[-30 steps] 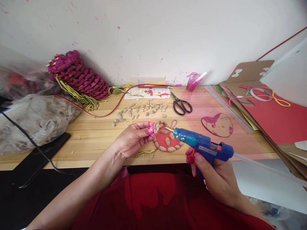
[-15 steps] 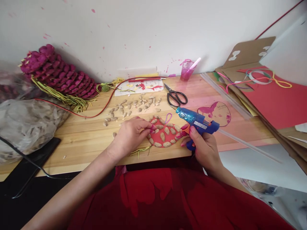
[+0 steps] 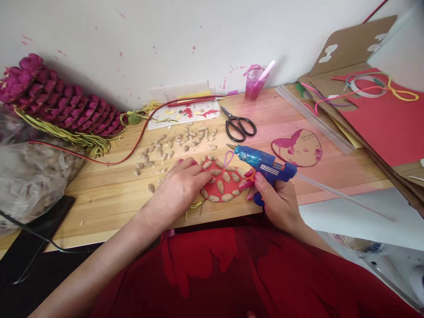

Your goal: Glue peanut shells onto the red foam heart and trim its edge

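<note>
A red heart-shaped piece (image 3: 229,187) rimmed with peanuts, several more on its face, sits near the table's front edge. My left hand (image 3: 180,185) is over its left side, fingers curled together beside a peanut; what they pinch, if anything, is hidden. In my right hand (image 3: 281,201) is a blue hot glue gun (image 3: 254,158), its nozzle pointing left above the heart's upper right and a clear glue stick (image 3: 344,197) trailing behind. Fingertips of this hand are close to the heart's right edge. A purple loop (image 3: 228,158) stands at the heart's top.
Loose peanuts (image 3: 186,148) lie beyond my left hand, near black-handled scissors (image 3: 240,126). A cardboard heart (image 3: 300,148) is to the right, a pink-stained cup (image 3: 253,86) at the wall. A magenta pinecone-like craft (image 3: 66,104) and plastic bag (image 3: 46,176) occupy the left; cardboard (image 3: 354,44) the right.
My left hand's fingers have curled further over the heart's left side, hiding their tips. The glue gun stays in my right hand, nearly unmoved. The view has shifted slightly.
</note>
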Motion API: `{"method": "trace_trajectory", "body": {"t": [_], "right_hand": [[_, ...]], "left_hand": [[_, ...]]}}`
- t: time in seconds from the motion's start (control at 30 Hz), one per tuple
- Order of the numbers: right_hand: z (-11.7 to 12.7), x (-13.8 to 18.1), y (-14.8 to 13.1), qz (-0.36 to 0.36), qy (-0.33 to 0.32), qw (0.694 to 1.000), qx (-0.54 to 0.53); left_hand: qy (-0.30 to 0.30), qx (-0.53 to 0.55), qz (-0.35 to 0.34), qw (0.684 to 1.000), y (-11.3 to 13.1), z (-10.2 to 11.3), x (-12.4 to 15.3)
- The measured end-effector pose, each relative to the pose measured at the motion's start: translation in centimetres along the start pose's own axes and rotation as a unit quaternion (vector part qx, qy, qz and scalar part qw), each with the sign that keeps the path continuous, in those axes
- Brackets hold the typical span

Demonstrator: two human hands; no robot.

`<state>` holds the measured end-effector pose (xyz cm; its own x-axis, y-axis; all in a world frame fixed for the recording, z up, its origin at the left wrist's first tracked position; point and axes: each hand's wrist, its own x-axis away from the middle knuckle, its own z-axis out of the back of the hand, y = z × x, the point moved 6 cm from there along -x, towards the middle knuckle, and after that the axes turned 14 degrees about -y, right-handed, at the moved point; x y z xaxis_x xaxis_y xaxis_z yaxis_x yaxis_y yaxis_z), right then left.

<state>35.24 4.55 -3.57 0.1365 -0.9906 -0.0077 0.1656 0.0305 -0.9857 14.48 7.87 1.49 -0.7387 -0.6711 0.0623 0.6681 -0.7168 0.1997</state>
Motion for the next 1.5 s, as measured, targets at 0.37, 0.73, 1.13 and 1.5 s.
{"method": "trace_trajectory", "body": {"t": [0.37,0.73,1.13,1.5], "right_hand": [[0.0,0.1,-0.3,0.004,0.001,1.000,0.008],[-0.1,-0.1,-0.8,0.018,0.001,1.000,0.005],[-0.1,-0.1,-0.8,0.011,-0.001,1.000,0.006],[-0.1,-0.2,-1.0,0.008,0.008,1.000,0.003]], "left_hand": [[-0.037,-0.045,0.012,0.998,0.7,-0.2,-0.1],[-0.031,-0.049,0.014,0.998,0.8,-0.4,-0.1],[0.002,-0.067,0.025,0.997,1.0,-0.4,0.1],[0.102,-0.042,0.089,0.990,-1.1,1.4,1.9]]}}
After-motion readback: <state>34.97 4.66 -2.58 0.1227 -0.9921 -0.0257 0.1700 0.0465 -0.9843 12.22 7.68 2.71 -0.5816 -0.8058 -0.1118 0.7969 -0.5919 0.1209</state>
